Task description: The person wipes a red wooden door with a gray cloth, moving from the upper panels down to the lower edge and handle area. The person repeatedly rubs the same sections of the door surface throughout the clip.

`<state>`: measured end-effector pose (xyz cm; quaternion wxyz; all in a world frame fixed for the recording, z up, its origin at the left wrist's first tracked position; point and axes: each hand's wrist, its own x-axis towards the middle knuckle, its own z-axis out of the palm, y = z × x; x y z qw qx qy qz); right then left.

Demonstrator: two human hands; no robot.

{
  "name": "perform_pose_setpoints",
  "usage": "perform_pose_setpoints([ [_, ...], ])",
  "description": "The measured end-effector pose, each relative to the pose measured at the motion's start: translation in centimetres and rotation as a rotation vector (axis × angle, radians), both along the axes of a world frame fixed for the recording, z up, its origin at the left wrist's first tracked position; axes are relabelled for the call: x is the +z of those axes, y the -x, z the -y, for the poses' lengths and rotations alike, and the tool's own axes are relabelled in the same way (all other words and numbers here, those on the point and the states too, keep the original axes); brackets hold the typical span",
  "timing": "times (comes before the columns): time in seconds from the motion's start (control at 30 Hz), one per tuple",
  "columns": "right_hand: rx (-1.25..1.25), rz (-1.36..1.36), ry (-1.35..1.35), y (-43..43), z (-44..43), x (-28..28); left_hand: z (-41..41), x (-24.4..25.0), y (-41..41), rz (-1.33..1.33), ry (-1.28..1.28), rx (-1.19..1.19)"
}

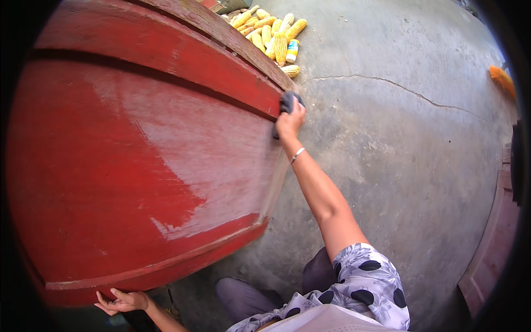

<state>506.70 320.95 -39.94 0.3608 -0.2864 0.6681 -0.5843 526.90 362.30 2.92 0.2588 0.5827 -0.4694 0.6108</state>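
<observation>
A red-painted wooden door panel [103,166] fills the left side, bright red on its left and a duller, paler pink towards the right. My right hand [291,118] grips a dark grey cloth [287,102] against the panel's far right edge, near a raised red rail. The cloth is slightly blurred and partly hidden by the hand. My left hand [122,301] is at the panel's near lower edge, palm up, fingers apart and slightly curled; whether it touches the edge is hard to tell.
A heap of corn cobs [274,35] lies on the concrete floor [394,137] beyond the panel, with a yellow and white bottle [292,51] beside it. A long crack crosses the floor. Another reddish wooden panel [489,249] stands at the right, below an orange bristled thing [502,79].
</observation>
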Motion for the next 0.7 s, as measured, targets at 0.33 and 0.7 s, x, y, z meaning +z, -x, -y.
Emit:
perform_pose_setpoints([
  [0.33, -0.112, -0.097, 0.371, 0.3, 0.5, 4.8, -1.6, 1.0, -1.1, 0.107, 0.011, 0.049],
  [0.7, 0.156, -0.099, -0.291, 0.4, -3.0, -8.1, -0.5, -0.2, -1.5, 0.009, 0.020, -0.006],
])
